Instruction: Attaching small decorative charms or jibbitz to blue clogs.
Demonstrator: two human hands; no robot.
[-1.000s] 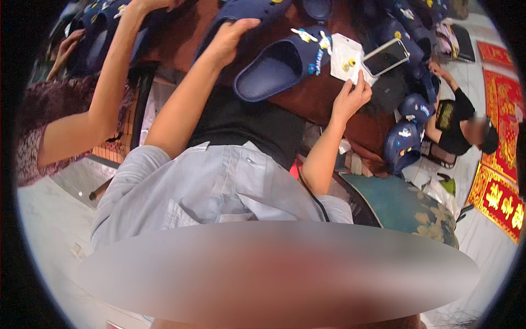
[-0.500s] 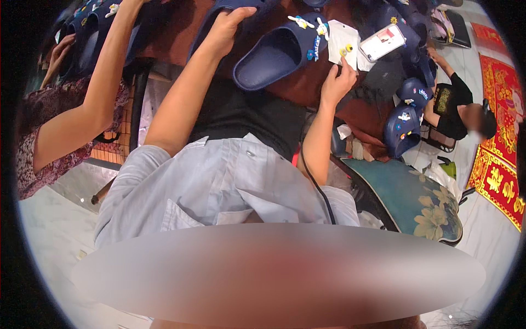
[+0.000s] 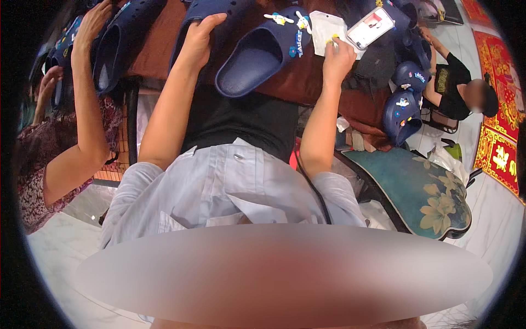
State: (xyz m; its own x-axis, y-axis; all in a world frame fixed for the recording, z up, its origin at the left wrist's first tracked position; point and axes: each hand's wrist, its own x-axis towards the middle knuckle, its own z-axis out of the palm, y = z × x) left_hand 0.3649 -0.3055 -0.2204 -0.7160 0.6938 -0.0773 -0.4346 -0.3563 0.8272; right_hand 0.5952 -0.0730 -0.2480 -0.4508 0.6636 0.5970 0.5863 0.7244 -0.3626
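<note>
My left hand (image 3: 200,44) is closed on the edge of a navy clog (image 3: 235,16), thumb on top, fingers mostly hidden; in my judgement, a slack grip could let the shoe slip onto the table (image 3: 150,46). Next, a clog with charms (image 3: 252,68) lies between my hands, touched by neither; a knock from the held shoe could shift it. Further right, my right hand (image 3: 339,60) has its fingertips at a small yellow piece (image 3: 333,39) on a white packet (image 3: 326,22); whether they pinch or merely touch it, I cannot tell. A loose pinch could drop so small an item. The phone (image 3: 371,27) lies at the packet's right, where a careless sweep could push it. Position noted: one clog in my left hand, yellow piece directly at my right fingertips.
</note>
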